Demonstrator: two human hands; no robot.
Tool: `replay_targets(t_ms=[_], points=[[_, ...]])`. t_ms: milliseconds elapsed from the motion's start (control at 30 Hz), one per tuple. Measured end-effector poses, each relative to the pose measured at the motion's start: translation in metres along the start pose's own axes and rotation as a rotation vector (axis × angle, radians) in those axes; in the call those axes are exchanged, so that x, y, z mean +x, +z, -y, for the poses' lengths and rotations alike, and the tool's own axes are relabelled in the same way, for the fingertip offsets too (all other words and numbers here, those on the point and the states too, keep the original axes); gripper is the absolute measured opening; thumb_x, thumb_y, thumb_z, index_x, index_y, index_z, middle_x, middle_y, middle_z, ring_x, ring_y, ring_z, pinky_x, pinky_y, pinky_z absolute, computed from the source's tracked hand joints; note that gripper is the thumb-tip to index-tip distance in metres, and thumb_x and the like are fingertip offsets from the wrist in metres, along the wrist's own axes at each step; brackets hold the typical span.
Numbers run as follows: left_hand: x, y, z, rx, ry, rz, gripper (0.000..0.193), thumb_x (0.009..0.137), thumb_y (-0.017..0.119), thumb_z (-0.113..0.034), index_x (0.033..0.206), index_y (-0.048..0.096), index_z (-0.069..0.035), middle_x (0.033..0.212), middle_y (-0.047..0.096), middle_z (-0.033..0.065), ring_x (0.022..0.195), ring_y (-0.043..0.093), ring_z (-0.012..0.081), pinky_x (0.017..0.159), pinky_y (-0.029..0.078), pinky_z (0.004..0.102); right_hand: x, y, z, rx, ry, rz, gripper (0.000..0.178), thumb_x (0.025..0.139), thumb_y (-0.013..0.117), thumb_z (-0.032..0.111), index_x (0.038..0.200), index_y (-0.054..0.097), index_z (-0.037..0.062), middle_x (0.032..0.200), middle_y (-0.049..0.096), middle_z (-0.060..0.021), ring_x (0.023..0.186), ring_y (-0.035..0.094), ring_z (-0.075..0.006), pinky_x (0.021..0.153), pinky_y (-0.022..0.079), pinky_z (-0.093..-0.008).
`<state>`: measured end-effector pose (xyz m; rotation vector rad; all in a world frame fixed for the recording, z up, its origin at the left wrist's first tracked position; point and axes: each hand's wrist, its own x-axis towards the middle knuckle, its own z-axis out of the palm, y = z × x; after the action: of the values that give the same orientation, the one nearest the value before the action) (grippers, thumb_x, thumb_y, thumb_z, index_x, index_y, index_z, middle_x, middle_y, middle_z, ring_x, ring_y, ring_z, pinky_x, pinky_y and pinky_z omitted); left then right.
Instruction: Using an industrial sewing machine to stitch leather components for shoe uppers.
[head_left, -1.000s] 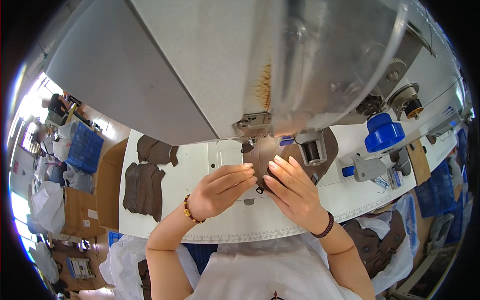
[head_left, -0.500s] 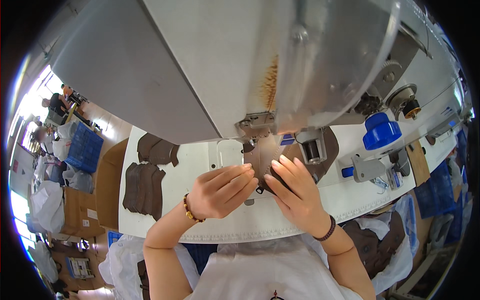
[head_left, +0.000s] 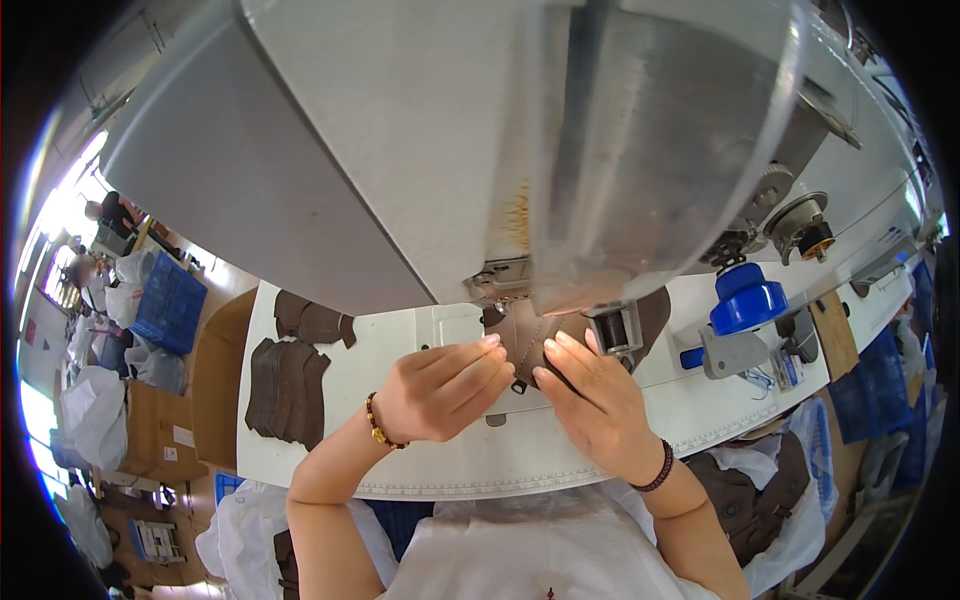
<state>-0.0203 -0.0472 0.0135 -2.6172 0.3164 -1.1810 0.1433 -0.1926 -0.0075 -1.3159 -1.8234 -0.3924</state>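
Observation:
A brown leather piece (head_left: 533, 336) with a line of stitching lies under the sewing machine's head (head_left: 500, 285), partly hidden by the machine and my fingers. At its left edge is my left hand (head_left: 445, 392), its thumb and fingertips pinched together; whatever sits between them, if anything, is too small to name. My right hand (head_left: 603, 408) rests on the leather's near right side with fingers stretched out. By my left fingertips, a small black ring-like part (head_left: 518, 387) shows at the leather's near edge.
Stacked brown leather pieces (head_left: 285, 390) lie left on the white table (head_left: 440, 470). A blue knob (head_left: 748, 298) and a thread bobbin (head_left: 615, 328) stand right of the needle area. Bagged leather pieces (head_left: 745, 500) sit below the table's right edge. Cardboard boxes (head_left: 160, 430) stand left.
The view has tilted slightly, so the machine head covers more of the leather. My left hand stays pinched. My right fingers have shifted slightly on the leather.

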Motion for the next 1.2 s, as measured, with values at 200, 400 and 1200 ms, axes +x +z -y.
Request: replay_targets(t_ms=[200,400,1200], points=[[0.005,0.003,0.008,0.010,-0.019,-0.001,0.015,0.067,0.065,-0.001,0.082,0.065,-0.002,0.084,0.061,0.0045,0.085,0.065,0.0192,0.061,0.056,0.0241,0.011,0.001,-0.012,0.001,-0.005,-0.014,0.038,0.066,0.066,-0.006,0.103,0.061,0.0011,0.110,0.059,-0.0169,0.095,0.061,-0.0305,0.065,0.050,-0.0325],[0.008,0.004,0.010,-0.022,-0.052,0.016,0.020,0.065,0.066,-0.001,0.085,0.064,0.000,0.081,0.058,0.0049,0.081,0.065,0.0189,0.057,0.055,0.0244,0.019,-0.006,-0.016,0.028,0.015,0.015,0.042,0.065,0.065,-0.006,0.105,0.061,0.0054,0.106,0.060,-0.0099,0.084,0.061,-0.0267,0.059,0.049,-0.0318],[0.009,0.010,0.007,0.005,-0.126,-0.023,0.020,0.065,0.066,0.000,0.086,0.063,0.001,0.079,0.058,0.0063,0.066,0.063,0.0149,0.053,0.053,0.0226,0.023,-0.023,-0.014,-0.059,-0.027,0.159,0.048,0.059,0.060,-0.008,0.105,0.061,0.0019,0.108,0.058,-0.0103,0.091,0.059,-0.0277,0.070,0.049,-0.0366]])
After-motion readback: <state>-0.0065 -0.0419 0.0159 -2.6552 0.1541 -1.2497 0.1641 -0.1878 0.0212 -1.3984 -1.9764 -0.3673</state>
